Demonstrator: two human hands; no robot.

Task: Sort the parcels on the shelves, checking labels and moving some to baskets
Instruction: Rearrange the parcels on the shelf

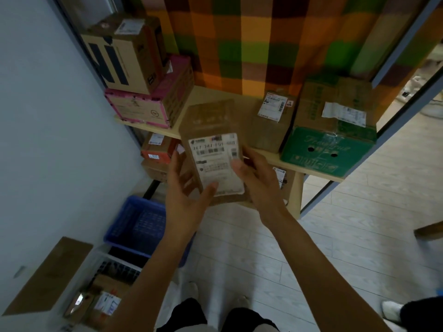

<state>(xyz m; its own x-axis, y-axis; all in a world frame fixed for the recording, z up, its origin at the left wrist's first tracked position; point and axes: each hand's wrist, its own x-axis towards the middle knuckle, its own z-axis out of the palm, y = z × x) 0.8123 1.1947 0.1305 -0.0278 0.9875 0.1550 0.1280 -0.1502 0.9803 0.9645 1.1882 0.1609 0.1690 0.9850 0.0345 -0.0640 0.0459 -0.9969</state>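
Just in front of a wooden shelf (pixel 208 93) stacked with cartons, a person holds a small brown parcel (pixel 208 121) upright in the air, its white shipping label (pixel 215 161) turned toward the camera for checking. The left hand (pixel 185 190) takes the lower left side, thumb pressed on the label's bottom edge and fingers laid up along the carton's flank; the right hand (pixel 255 173) clamps the right edge, thumb on the label and fingers curled round behind. The box appears to be stiff corrugated cardboard with crisp corners, and, being held clear of the shelf without visible strain, is probably light. Its flat faces look dry and easy to hold, though the glossy label may be slicker than the bare board, so the opposing side edges seem the safest place to take hold. A blue basket (pixel 124 219) stands on the floor below, to the left, well apart from the parcel.
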